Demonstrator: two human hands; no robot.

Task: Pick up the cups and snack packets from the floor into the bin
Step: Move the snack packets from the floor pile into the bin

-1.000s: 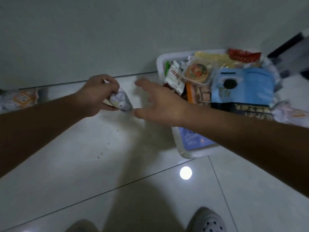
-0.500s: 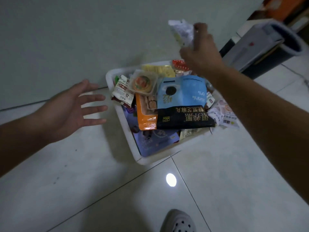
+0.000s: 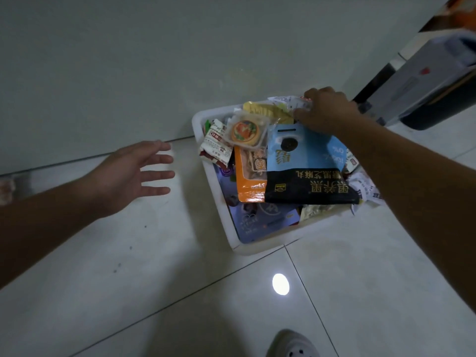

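Observation:
A white bin [image 3: 260,244] stands on the tiled floor by the wall, heaped with snack packets. On top lie a big blue and black bag [image 3: 306,171], an orange packet [image 3: 248,181] and a round clear-lidded snack cup [image 3: 244,131]. My right hand [image 3: 327,109] is down at the far side of the heap, fingers closed on a small white packet [image 3: 296,103] that touches the pile. My left hand [image 3: 136,173] hovers over the floor left of the bin, fingers spread, holding nothing.
Another packet [image 3: 6,188] lies on the floor at the far left edge by the wall. A grey and white appliance [image 3: 422,81] stands at the right behind the bin. My shoe [image 3: 293,345] shows at the bottom.
The white packet passed from my left hand to my right, which carried it above the bin and has now lowered it onto the far side of the heap. My left hand opened.

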